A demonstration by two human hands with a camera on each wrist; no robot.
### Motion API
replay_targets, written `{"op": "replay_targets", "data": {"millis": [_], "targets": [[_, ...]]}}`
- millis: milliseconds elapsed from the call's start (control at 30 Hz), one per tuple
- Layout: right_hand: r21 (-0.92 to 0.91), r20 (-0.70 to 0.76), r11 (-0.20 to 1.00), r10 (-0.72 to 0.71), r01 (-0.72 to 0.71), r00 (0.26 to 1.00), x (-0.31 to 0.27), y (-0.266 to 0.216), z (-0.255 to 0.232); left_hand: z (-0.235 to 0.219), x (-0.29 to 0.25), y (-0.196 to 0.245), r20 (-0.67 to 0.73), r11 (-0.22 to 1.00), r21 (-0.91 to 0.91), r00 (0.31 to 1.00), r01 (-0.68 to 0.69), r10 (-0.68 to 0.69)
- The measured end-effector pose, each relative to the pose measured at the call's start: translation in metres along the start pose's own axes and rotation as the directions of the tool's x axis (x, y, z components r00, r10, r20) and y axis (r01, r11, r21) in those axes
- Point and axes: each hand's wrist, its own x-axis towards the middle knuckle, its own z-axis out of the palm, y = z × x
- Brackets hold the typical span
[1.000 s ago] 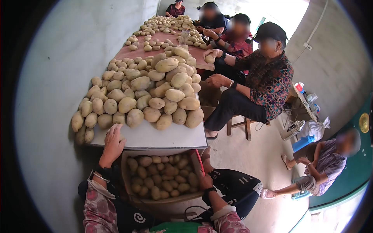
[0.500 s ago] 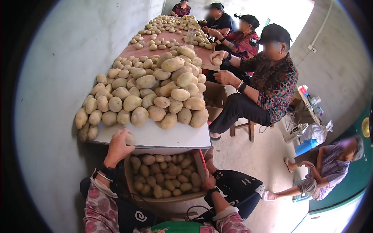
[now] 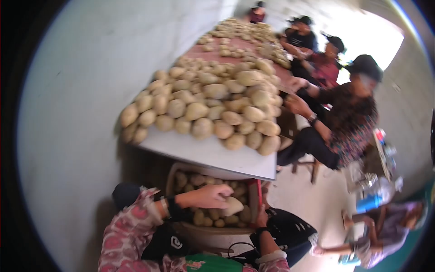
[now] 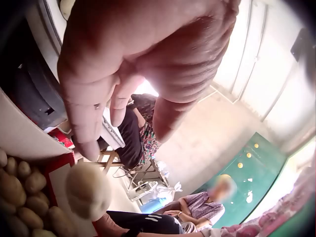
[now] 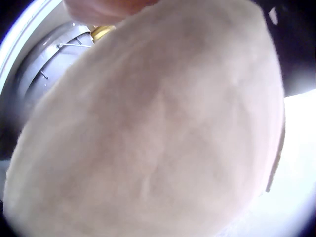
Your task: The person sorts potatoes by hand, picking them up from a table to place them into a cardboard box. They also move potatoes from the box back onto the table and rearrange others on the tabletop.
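Note:
My left hand hangs over a box full of potatoes, fingers bent loosely downward. Just under its fingertips is a pale potato; the left wrist view shows a small gap between them. Beneath lie more potatoes. At the box's red-edged right side is my right hand, its fingers partly hidden, so I cannot tell how they lie. A blurred pale surface fills most of the right wrist view, with a bit of a finger above.
Above the box juts the white end of a table, piled with potatoes against the wall. Several people sit along its right side; the nearest person works at the table edge. Another person sits at lower right.
My left hand has taken a potato from the table's front edge and moved right and down over the box, where its fingers have parted from it. The head view has swung left.

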Motion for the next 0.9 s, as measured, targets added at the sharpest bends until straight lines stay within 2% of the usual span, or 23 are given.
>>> {"op": "replay_targets", "data": {"millis": [33, 100, 133, 167, 200, 233, 300, 367, 433, 467, 500, 567, 600, 633, 700, 733, 767, 833, 867, 900], "targets": [[0.063, -0.001, 0.998, 0.019, -0.019, 1.0, -0.004, -0.008, -0.005, -0.002, 0.0, 0.014, -0.018, 0.998, 0.058, 0.999, -0.037, 0.038], [0.052, 0.002, 0.995, 0.09, -0.09, 0.996, 0.004, 0.003, -0.003, -0.005, 0.003, 0.015, -0.081, 0.995, 0.084, 0.995, -0.048, 0.055], [0.031, 0.036, 0.997, 0.07, -0.071, 0.997, 0.008, 0.011, -0.002, -0.009, 0.003, 0.013, -0.127, 0.991, 0.117, 0.989, -0.067, 0.082], [0.077, 0.027, 0.996, -0.054, 0.051, 0.998, 0.011, 0.015, 0.004, -0.019, -0.001, 0.015, -0.229, 0.969, 0.221, 0.959, -0.115, 0.165], [0.139, -0.018, 0.978, -0.152, 0.153, 0.988, 0.011, 0.015, 0.004, -0.025, -0.002, 0.018, -0.266, 0.967, 0.238, 0.951, -0.09, 0.154], [0.136, -0.005, 0.978, -0.156, 0.156, 0.988, 0.01, 0.016, 0.004, -0.03, -0.004, 0.019, -0.297, 0.964, 0.256, 0.944, -0.068, 0.145], [-0.074, -0.017, 0.971, -0.228, 0.226, 0.973, 0.008, 0.014, 0.001, -0.04, -0.01, 0.028, -0.358, 0.966, 0.254, 0.924, -0.046, 0.138], [-0.083, -0.011, 0.969, -0.236, 0.234, 0.972, 0.011, 0.015, 0.005, -0.051, -0.017, 0.03, -0.413, 0.967, 0.252, 0.902, -0.023, 0.129], [-0.096, -0.028, 0.968, -0.237, 0.233, 0.971, 0.009, 0.02, 0.003, -0.06, -0.022, 0.034, -0.518, 0.882, 0.469, 0.797, -0.038, 0.31], [-0.138, -0.015, 0.965, -0.228, 0.224, 0.973, 0.009, 0.022, 0.001, -0.065, -0.027, 0.037, -0.548, 0.889, 0.457, 0.783, -0.014, 0.294], [-0.172, -0.009, 0.961, -0.222, 0.217, 0.975, 0.01, 0.019, 0.003, -0.072, -0.027, 0.028, -0.569, 0.871, 0.489, 0.739, -0.049, 0.361], [-0.08, -0.022, 0.984, -0.164, 0.162, 0.986, -0.004, -0.002, 0.001, -0.088, -0.034, 0.026, -0.63, 0.809, 0.584, 0.666, 0.069, 0.399], [-0.137, -0.082, 0.966, -0.233, 0.221, 0.969, 0.008, 0.018, 0.011, -0.098, -0.036, 0.031, -0.66, 0.81, 0.578, 0.64, 0.097, 0.394], [-0.207, -0.127, 0.94, -0.3, 0.27, 0.946, 0.024, 0.042, 0.018, -0.107, -0.035, 0.03, -0.691, 0.785, 0.607, 0.571, 0.127, 0.442], [-0.193, -0.075, 0.967, -0.184, 0.166, 0.98, 0.006, 0.014, 0.005, -0.123, -0.033, 0.039, -0.732, 0.701, 0.651, 0.481, 0.289, 0.482], [-0.152, -0.061, 0.976, -0.169, 0.159, 0.984, 0.007, 0.017, 0.006, -0.133, -0.032, 0.04, -0.741, 0.688, 0.655, 0.447, 0.313, 0.502], [-0.147, -0.067, 0.977, -0.163, 0.152, 0.984, 0.007, 0.021, 0.007, -0.143, -0.031, 0.044, -0.737, 0.65, 0.669, 0.434, 0.36, 0.518], [-0.204, -0.057, 0.964, -0.184, 0.169, 0.981, 0.011, 0.02, 0.006, -0.167, -0.031, 0.03, -0.71, 0.608, 0.693, 0.515, 0.387, 0.48], [-0.204, -0.06, 0.964, -0.185, 0.169, 0.981, 0.013, 0.019, 0.006, -0.171, -0.028, 0.026, -0.709, 0.609, 0.694, 0.515, 0.385, 0.482], [-0.199, -0.057, 0.964, -0.191, 0.176, 0.98, 0.012, 0.018, 0.005, -0.173, -0.027, 0.025, -0.729, 0.588, 0.672, 0.54, 0.45, 0.42]]}}
